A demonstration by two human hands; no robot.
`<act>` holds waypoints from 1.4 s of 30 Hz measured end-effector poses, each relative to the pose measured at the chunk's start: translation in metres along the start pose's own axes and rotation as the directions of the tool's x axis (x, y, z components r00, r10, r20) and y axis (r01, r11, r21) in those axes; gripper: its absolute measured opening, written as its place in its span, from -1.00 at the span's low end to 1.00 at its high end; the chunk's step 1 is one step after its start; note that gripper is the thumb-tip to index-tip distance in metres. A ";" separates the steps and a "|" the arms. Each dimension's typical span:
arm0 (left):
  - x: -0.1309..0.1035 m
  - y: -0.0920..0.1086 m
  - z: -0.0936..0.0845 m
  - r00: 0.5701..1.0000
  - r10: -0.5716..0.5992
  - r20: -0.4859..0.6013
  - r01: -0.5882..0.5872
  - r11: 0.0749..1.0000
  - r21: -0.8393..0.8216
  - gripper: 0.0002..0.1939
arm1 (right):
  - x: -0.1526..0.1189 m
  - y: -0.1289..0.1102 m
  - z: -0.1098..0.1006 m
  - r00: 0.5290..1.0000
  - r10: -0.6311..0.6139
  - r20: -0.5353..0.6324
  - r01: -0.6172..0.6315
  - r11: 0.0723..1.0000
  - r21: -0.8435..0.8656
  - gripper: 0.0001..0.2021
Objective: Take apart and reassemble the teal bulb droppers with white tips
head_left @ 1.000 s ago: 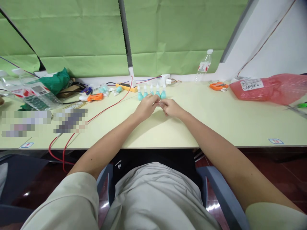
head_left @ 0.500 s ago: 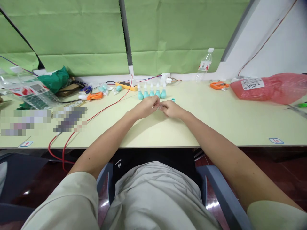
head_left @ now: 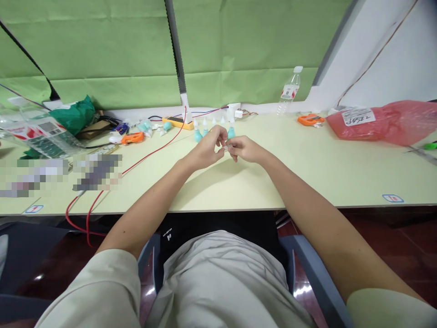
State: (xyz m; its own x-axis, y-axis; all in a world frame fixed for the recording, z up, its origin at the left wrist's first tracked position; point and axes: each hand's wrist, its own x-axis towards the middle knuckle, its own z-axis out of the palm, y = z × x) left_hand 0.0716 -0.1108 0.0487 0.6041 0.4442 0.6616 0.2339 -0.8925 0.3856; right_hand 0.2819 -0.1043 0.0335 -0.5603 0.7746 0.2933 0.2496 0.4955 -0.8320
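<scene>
My right hand (head_left: 246, 149) is closed in a pinch on a small clear piece (head_left: 226, 148), whose kind I cannot make out. Facing it, my left hand (head_left: 207, 149) has its thumb and forefinger parted in a curve. The left thumb tip lies close by the clear piece; whether it touches is unclear. Just behind both hands stands a row of several small teal squeeze bulbs (head_left: 198, 135) with pale pointed tips, upright on the table. My fingers cover the lower parts of the middle ones.
Behind the row lie a yellow meter (head_left: 178, 123) and red wires. To the left are orange pliers-like handles (head_left: 133, 138), a green bag (head_left: 79, 113) and large plastic bottles (head_left: 43, 132). At right stand a clear bottle (head_left: 289, 91), an orange tool (head_left: 310, 120) and a red bag (head_left: 378, 123).
My left thumb and forefinger have spread apart from their pinch. The right hand keeps the clear piece and has lifted slightly. A teal ring beside the row is now hidden behind my right hand.
</scene>
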 end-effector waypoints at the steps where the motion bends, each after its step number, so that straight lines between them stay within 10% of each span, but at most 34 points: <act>1: 0.001 0.001 0.000 1.000 0.017 0.001 -0.017 1.000 0.020 -0.67 | 0.000 -0.001 -0.001 1.000 -0.014 -0.015 0.015 1.000 0.008 -0.90; 9: 0.001 0.002 0.008 0.995 0.098 -0.009 -0.095 0.981 0.167 -0.72 | -0.001 0.000 -0.003 0.995 -0.049 -0.088 0.046 0.998 -0.035 -0.89; 18: 0.001 0.001 0.017 0.977 -0.165 -0.136 0.181 0.977 0.115 -0.70 | -0.003 -0.004 0.007 0.986 0.021 -0.164 -0.071 0.949 -0.307 -0.85; 29: -0.004 -0.006 0.008 0.980 -0.177 0.094 0.181 0.983 -0.041 -0.73 | -0.004 0.000 0.009 0.999 -0.007 -0.052 -0.016 0.907 -0.422 -0.90; 42: -0.003 -0.003 0.007 0.986 -0.155 0.069 0.159 0.986 -0.049 -0.75 | -0.004 0.001 0.008 0.995 -0.011 -0.100 -0.031 0.913 -0.407 -0.86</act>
State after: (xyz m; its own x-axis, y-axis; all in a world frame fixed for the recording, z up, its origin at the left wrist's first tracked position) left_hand 0.0742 -0.1100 0.0408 0.6113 0.5708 0.5482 0.2888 -0.8058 0.5170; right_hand 0.2781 -0.1095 0.0280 -0.4810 0.8044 0.3486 0.5667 0.5887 -0.5765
